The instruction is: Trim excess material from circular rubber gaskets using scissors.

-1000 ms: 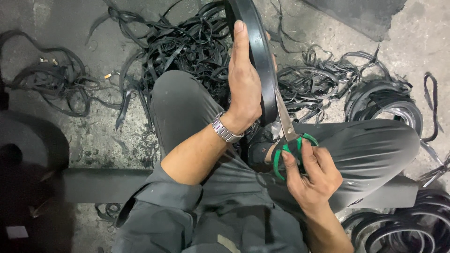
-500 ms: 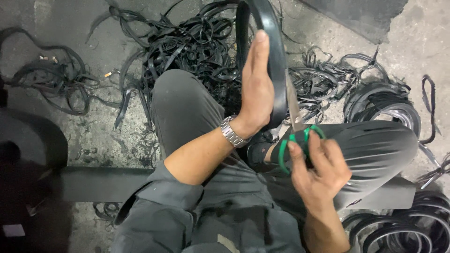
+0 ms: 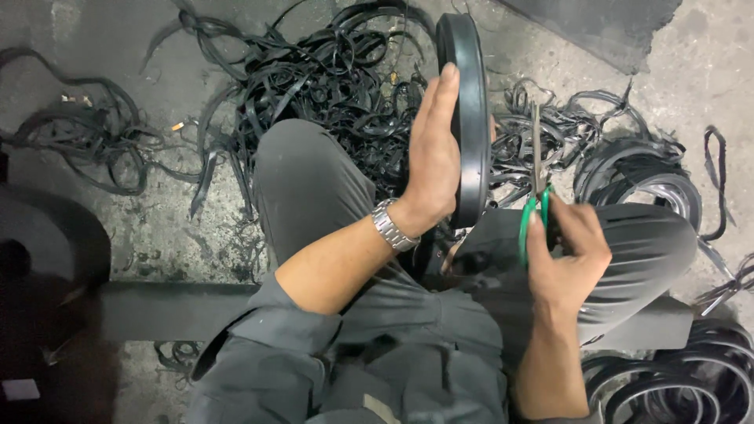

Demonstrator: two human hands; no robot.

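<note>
My left hand [image 3: 430, 153] grips a black rubber ring [image 3: 473, 110], held upright and edge-on between my knees, with the palm flat against its left face. My right hand [image 3: 567, 255] holds green-handled scissors [image 3: 536, 196]. Their blades point up and away, just right of the ring, apart from it. A metal wristwatch [image 3: 393, 226] sits on my left wrist. My grey trouser legs fill the middle of the view.
A tangled heap of black rubber strips [image 3: 314, 78] lies on the concrete floor ahead. Stacked black rubber rings [image 3: 652, 184] lie at the right, more rings [image 3: 675, 385] at the lower right. A dark low beam [image 3: 173, 310] runs under me.
The ring has turned edge-on and shifted right in my left hand. My right hand with the scissors has moved right and up, off the ring's edge.
</note>
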